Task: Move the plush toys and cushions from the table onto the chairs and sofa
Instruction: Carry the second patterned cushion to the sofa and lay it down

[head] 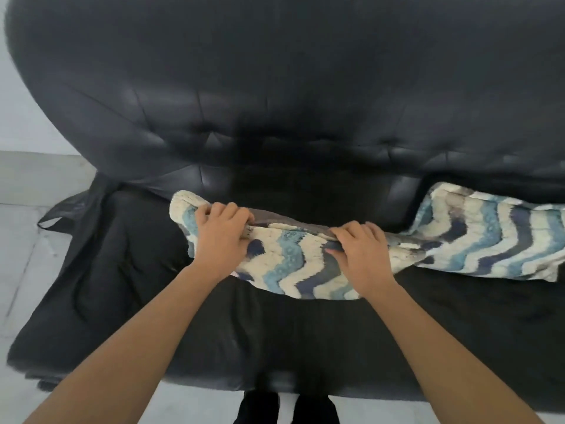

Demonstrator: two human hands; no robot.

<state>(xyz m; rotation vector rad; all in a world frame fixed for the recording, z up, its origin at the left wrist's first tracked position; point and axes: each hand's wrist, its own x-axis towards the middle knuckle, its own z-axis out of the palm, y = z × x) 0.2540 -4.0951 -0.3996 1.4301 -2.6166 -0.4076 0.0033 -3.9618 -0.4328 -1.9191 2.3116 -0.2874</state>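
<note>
Gripping cushion (284, 264) top edge: left hand (220, 234), right hand (359, 255); long axis left-right across sofa (275, 87).

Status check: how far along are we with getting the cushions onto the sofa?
Done: one wavy blue-and-cream cushion already lies on the black sofa seat, at the right. In hand: a second matching cushion is held over the seat, the left hand and right hand each with a grip on its upper edge. Left: letting it go. The table is out of view, so I cannot tell what remains there.
</note>
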